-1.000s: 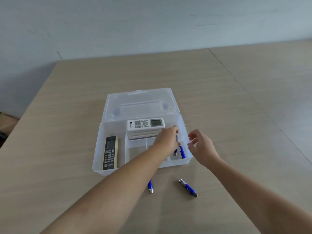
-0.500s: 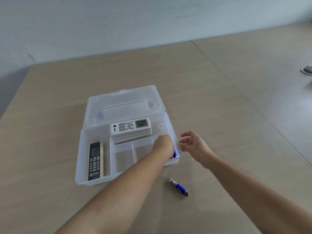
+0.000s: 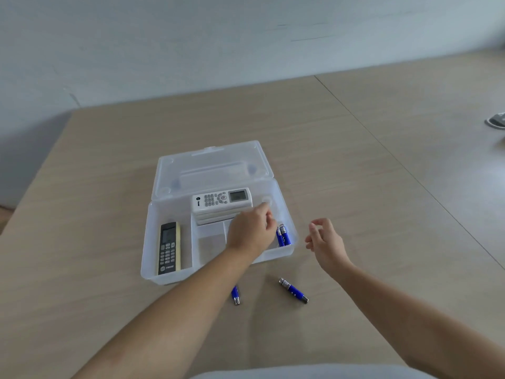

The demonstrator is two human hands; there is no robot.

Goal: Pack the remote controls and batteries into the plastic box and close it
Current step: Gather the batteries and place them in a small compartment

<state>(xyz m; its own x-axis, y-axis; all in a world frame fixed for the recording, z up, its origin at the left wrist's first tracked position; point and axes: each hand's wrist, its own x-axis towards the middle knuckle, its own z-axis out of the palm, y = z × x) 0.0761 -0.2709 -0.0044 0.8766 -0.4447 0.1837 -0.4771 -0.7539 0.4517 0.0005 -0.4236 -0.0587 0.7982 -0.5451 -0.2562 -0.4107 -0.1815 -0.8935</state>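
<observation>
Two remotes sit in the clear plastic box (image 3: 153, 242): a white remote (image 3: 221, 199) lying crosswise on top of what looks like a stack in the back compartment, and a black remote (image 3: 168, 248) lying lengthwise in the left compartment, with a pale yellowish strip along its right side. Four blue batteries can be counted. Two batteries (image 3: 282, 236) lie side by side in the right front compartment of the box. Two more are outside it on the table (image 3: 355, 187): one battery (image 3: 293, 290) lies in front of the box near its right corner, and another battery (image 3: 235, 295) shows partly from under the left forearm. The lid (image 3: 210, 165) is open, tipped back behind the box.

The left hand (image 3: 252, 228) hovers over the right half of the box, fingers curled loosely; whether it holds anything cannot be told. The right hand (image 3: 325, 243) hangs just right of the box, fingers half curled and empty, touching nothing.

The table is light wood-grain, with a seam running diagonally where a second tabletop joins at the right. A small grey object (image 3: 496, 123) lies at the far right edge, too cut off to identify. Behind the table stands a plain pale bluish wall (image 3: 191, 45).
</observation>
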